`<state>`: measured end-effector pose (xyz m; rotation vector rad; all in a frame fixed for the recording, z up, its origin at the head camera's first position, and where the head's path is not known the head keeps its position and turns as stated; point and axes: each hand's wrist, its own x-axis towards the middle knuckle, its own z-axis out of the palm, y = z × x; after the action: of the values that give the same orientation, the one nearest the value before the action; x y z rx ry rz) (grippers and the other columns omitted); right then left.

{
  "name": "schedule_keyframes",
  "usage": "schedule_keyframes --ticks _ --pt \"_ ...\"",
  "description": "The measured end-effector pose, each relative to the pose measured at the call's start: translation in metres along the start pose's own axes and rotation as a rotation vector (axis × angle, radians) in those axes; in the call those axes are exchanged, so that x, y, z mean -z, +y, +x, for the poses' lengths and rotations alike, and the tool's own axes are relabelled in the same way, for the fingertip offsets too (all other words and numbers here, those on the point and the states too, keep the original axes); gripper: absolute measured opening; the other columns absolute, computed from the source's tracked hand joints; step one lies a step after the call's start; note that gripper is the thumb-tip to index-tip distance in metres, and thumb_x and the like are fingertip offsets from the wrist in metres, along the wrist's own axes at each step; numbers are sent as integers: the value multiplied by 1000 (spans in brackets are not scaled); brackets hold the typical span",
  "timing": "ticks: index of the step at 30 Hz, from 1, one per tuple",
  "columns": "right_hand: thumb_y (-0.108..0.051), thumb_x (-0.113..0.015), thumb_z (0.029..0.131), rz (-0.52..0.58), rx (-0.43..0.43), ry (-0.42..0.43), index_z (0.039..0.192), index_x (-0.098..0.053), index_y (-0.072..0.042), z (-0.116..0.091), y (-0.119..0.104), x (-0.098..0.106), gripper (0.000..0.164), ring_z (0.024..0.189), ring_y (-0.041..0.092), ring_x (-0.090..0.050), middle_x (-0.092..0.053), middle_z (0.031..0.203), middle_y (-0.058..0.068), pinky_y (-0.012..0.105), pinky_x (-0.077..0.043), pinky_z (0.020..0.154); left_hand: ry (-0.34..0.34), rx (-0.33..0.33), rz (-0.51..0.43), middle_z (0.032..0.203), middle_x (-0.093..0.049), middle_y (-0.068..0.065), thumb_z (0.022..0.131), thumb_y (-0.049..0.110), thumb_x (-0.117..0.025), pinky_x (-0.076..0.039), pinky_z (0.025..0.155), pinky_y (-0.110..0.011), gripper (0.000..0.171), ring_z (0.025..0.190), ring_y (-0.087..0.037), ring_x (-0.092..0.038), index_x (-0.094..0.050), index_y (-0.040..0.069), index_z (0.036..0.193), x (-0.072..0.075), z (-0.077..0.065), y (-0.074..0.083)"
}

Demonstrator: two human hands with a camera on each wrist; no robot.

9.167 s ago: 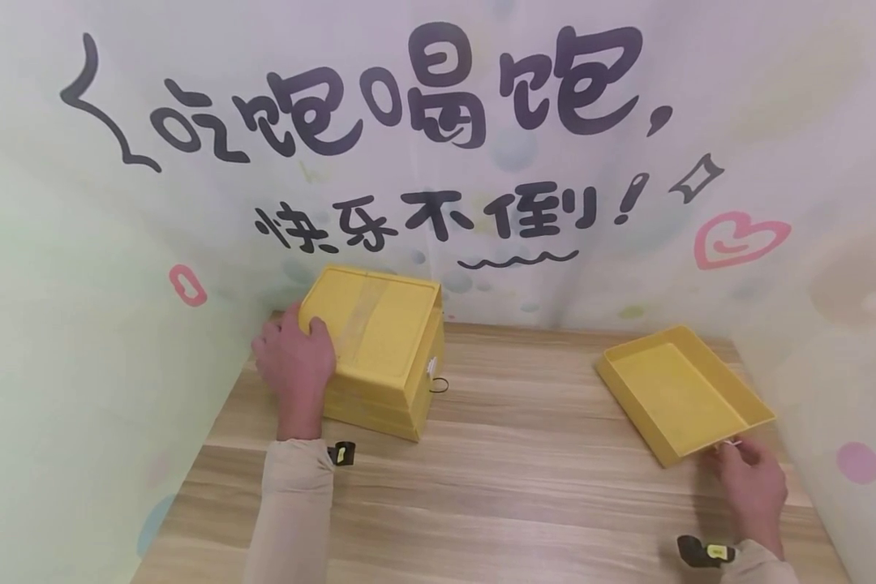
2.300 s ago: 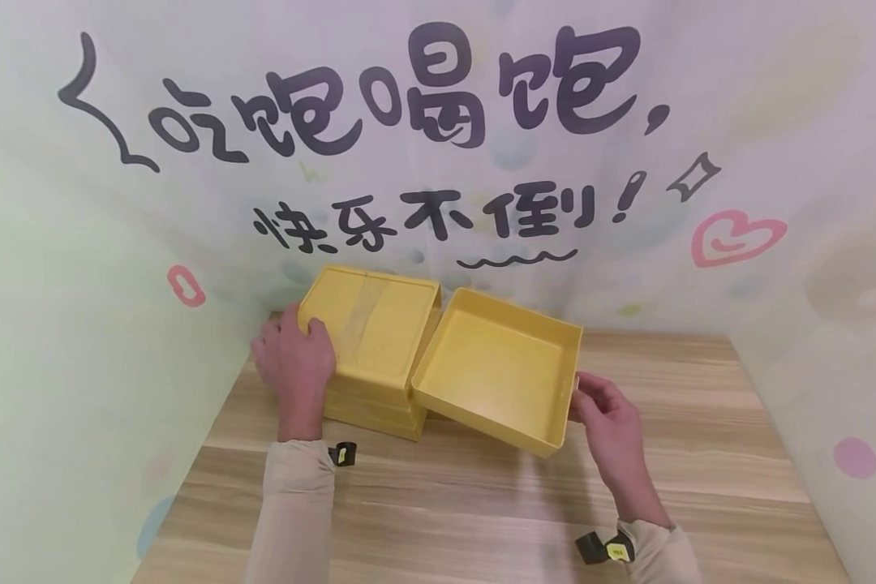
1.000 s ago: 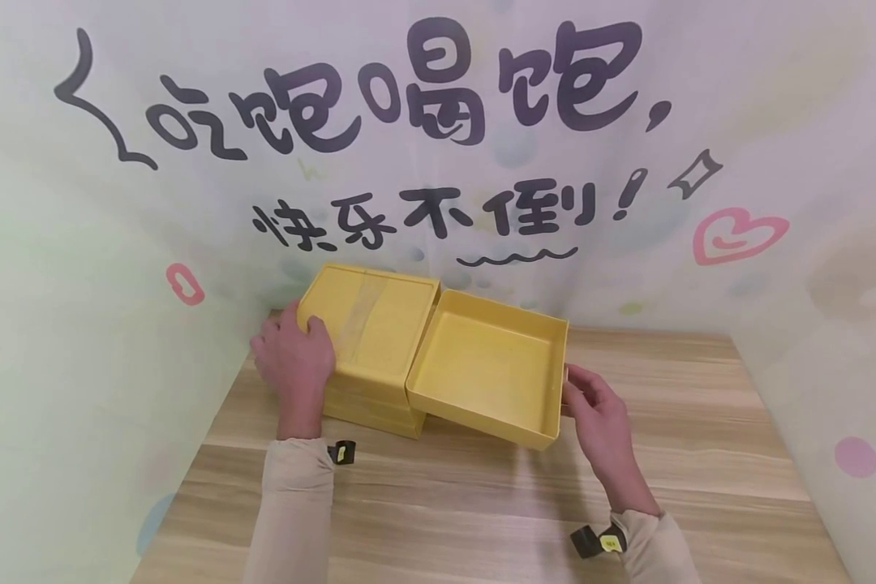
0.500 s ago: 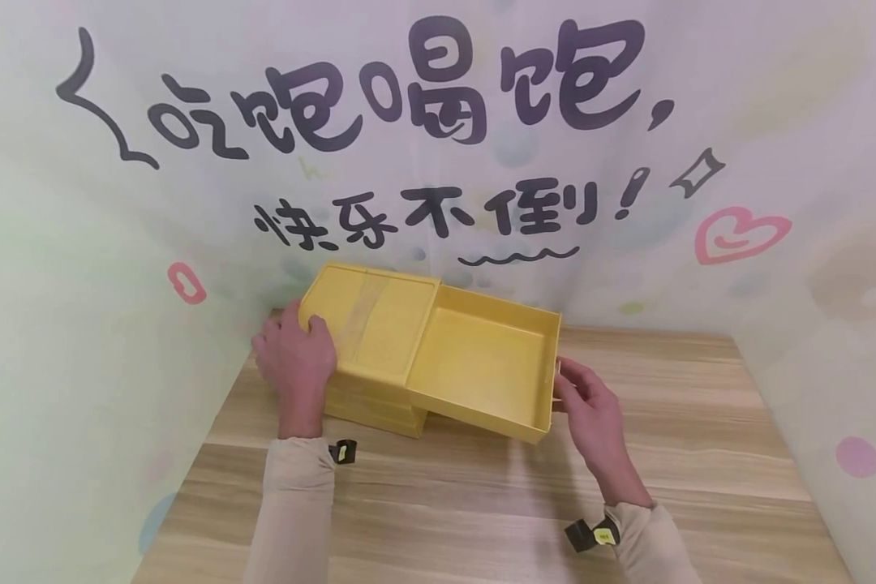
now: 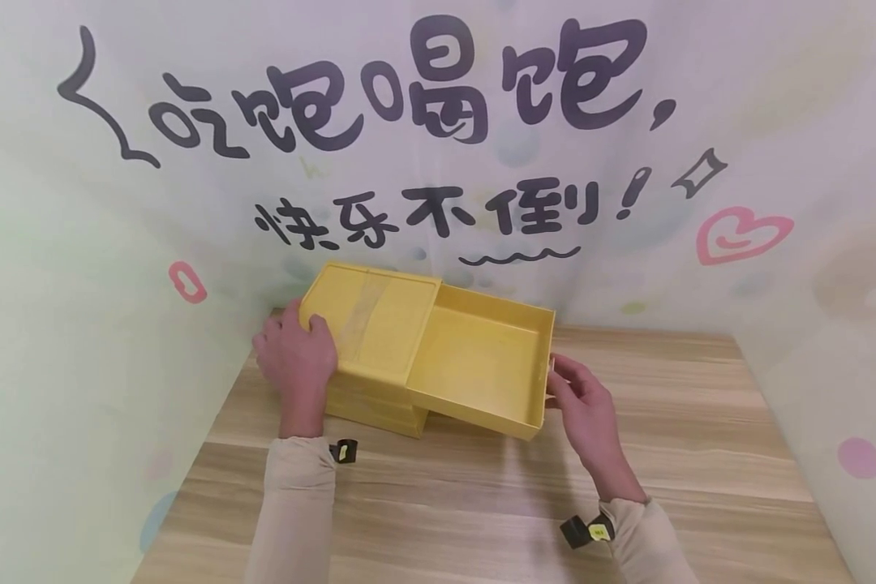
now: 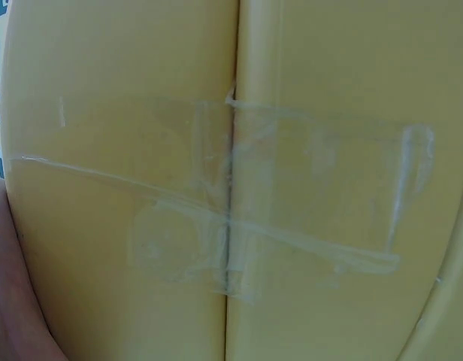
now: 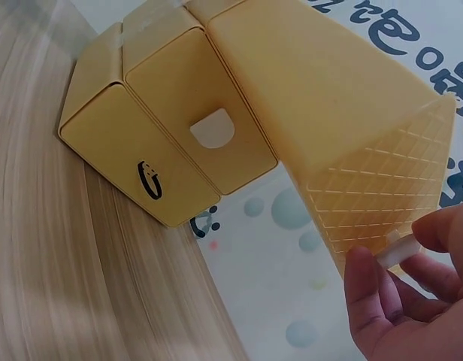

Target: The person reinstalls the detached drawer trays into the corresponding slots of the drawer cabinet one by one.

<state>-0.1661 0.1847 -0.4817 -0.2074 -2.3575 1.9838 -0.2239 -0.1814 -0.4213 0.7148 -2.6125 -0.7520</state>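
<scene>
A yellow mini drawer cabinet (image 5: 390,316), with clear tape across its top, stands at the table's back left. My left hand (image 5: 295,357) holds its left corner; some fingertips are hidden. The top drawer (image 5: 482,357) sticks out to the right, its inner end inside the top opening, and nothing lies in its visible part. My right hand (image 5: 591,418) pinches the small white handle (image 7: 397,250) on the drawer's lattice-patterned front. In the right wrist view, a lower drawer front carries a white half-round tab (image 7: 213,129), and the lowest has a black loop (image 7: 149,180).
The wood-grain table (image 5: 438,511) runs up to a printed backdrop with large dark lettering (image 5: 445,81) behind the cabinet. Side walls of the same cloth rise at left and right. Clear tape (image 6: 314,188) also spans a seam between cabinet sections in the left wrist view.
My right hand has brought the drawer from the table's right side to the cabinet, and its end has entered the top opening, sliding left. My left hand has stayed put.
</scene>
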Motion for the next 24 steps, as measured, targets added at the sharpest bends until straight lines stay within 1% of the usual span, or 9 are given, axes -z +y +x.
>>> schedule_keyframes --ticks 3,9,11,16,19,24 --pt "-28 -61 103 8 3 -4 139 -60 -9 1 -1 -2 41 93 2 -70 -65 136 14 25 -61 78 -3 0 6 139 -53 -25 102 39 -34 -37 99 -57 56 118 -47 -44 -49 15 150 0 0 0" --pt "-25 -63 102 40 3 -15 137 -61 -8 1 -1 -7 39 92 4 -70 -65 135 14 31 -62 81 -8 -11 11 139 -54 -26 102 38 -33 -36 100 -56 56 118 -46 -44 -49 14 150 0 0 1" --pt "-24 -63 101 48 3 -21 137 -61 -8 1 -1 -9 39 90 5 -70 -66 135 14 31 -62 81 -12 -12 11 139 -53 -26 102 38 -32 -36 100 -56 57 118 -46 -44 -49 13 150 0 0 1" --pt "-23 -65 100 40 19 -25 136 -63 -9 1 -1 -15 38 85 6 -70 -67 133 14 26 -61 77 -18 -7 10 140 -53 -26 103 38 -31 -36 100 -56 57 119 -47 -43 -48 14 151 1 -1 1" --pt "-24 -67 99 25 17 -22 135 -63 -10 1 -1 -17 39 83 6 -69 -67 133 13 26 -61 76 -13 -4 5 140 -53 -26 103 39 -32 -36 99 -56 57 119 -47 -43 -48 14 151 1 -1 1" --pt "-21 -67 98 14 22 -37 138 -61 -10 0 -2 -18 42 84 5 -70 -65 136 12 27 -62 77 1 -5 2 139 -54 -25 102 39 -33 -37 99 -56 56 118 -46 -44 -49 14 150 -1 0 0"
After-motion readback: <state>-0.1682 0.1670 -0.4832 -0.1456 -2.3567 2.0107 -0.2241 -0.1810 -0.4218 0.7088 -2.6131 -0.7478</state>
